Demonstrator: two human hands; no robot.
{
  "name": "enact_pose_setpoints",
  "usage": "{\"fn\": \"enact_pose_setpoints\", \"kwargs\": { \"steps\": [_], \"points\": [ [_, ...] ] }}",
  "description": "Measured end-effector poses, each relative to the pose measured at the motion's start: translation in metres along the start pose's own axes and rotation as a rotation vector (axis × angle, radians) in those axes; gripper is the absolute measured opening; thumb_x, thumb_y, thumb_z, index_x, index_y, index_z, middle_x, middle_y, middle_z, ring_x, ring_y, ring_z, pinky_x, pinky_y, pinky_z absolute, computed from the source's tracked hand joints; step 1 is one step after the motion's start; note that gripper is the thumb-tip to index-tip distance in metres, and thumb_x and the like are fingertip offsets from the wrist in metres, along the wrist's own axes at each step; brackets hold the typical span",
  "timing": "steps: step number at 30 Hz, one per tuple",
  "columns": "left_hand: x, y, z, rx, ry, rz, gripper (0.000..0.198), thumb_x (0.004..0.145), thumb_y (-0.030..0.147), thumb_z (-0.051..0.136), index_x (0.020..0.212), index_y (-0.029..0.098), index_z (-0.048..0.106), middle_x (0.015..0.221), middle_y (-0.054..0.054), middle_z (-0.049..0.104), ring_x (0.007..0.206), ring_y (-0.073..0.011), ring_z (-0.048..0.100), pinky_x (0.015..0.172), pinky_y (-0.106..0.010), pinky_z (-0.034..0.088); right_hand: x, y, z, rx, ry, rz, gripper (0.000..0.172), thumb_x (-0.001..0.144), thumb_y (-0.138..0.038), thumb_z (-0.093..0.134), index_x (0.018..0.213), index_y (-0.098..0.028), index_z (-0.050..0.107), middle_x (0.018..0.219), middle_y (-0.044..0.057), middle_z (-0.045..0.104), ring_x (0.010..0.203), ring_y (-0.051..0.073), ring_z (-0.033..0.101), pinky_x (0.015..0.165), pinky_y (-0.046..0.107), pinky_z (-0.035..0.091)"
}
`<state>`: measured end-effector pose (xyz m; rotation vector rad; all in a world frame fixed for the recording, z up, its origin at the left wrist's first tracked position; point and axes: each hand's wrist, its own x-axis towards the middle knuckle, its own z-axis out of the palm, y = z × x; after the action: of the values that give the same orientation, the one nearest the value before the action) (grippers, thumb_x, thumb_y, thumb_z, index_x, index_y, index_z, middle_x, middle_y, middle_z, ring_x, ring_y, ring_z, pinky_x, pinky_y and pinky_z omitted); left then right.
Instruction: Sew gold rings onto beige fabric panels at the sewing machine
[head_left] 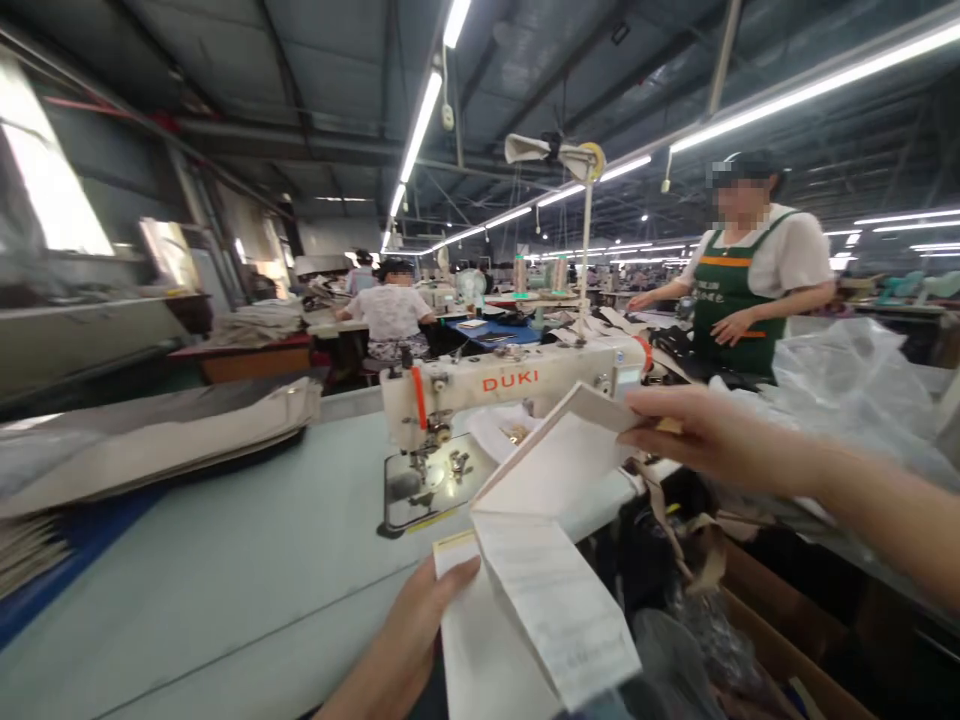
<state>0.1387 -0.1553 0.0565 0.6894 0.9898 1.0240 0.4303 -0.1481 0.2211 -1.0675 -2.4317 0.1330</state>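
In front of the sewing machine, both my hands hold white folded paper sheets that look like a loose pad or booklet. My left hand grips the lower part, its thumb lying on top near a yellowish strip along the edge. My right hand pinches the far corner of a raised panel and holds it up to the right. Faint print shows on the middle leaf, too blurred to read. The panel hides part of the machine's bed and arm.
Layered fabric pieces lie on the pale table at left. Clear plastic bags and a box of scraps are at right. A co-worker in a green apron stands behind, and another person sits farther back.
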Motion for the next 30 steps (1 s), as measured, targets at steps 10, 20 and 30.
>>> {"fn": "enact_pose_setpoints", "kwargs": {
  "steps": [10, 20, 30],
  "points": [
    [-0.024, 0.025, -0.079, -0.423, 0.111, -0.094, 0.05, 0.088, 0.045, 0.048, 0.117, 0.006, 0.059, 0.109, -0.016, 0.068, 0.103, -0.0299, 0.064, 0.091, -0.038, 0.049, 0.047, -0.051, 0.188, -0.227, 0.005, -0.673, 0.02, 0.095, -0.017, 0.04, 0.108, -0.016, 0.055, 0.084, 0.005, 0.058, 0.074, 0.018, 0.047, 0.069, 0.032, 0.037],
    [-0.023, 0.056, -0.117, -0.151, 0.331, 0.039, 0.036, 0.071, 0.01, 0.065, 0.107, 0.005, 0.061, 0.091, -0.017, 0.073, 0.08, -0.0292, 0.07, 0.079, -0.039, 0.055, 0.066, -0.07, 0.255, 0.141, -0.075, -0.62, 0.037, 0.089, -0.027, 0.054, 0.125, -0.02, 0.048, 0.116, 0.011, 0.058, 0.1, 0.022, 0.054, 0.087, 0.036, 0.045],
    [-0.019, 0.056, -0.116, -0.092, 0.488, 0.229, 0.031, 0.067, 0.01, 0.067, 0.097, 0.007, 0.063, 0.081, -0.014, 0.073, 0.064, -0.0253, 0.069, 0.06, -0.033, 0.057, 0.131, -0.071, 0.283, 1.286, -0.048, 0.297, 0.049, 0.082, -0.04, 0.056, 0.126, -0.022, 0.044, 0.127, 0.01, 0.053, 0.115, 0.022, 0.052, 0.096, 0.039, 0.043]
  ]
}}
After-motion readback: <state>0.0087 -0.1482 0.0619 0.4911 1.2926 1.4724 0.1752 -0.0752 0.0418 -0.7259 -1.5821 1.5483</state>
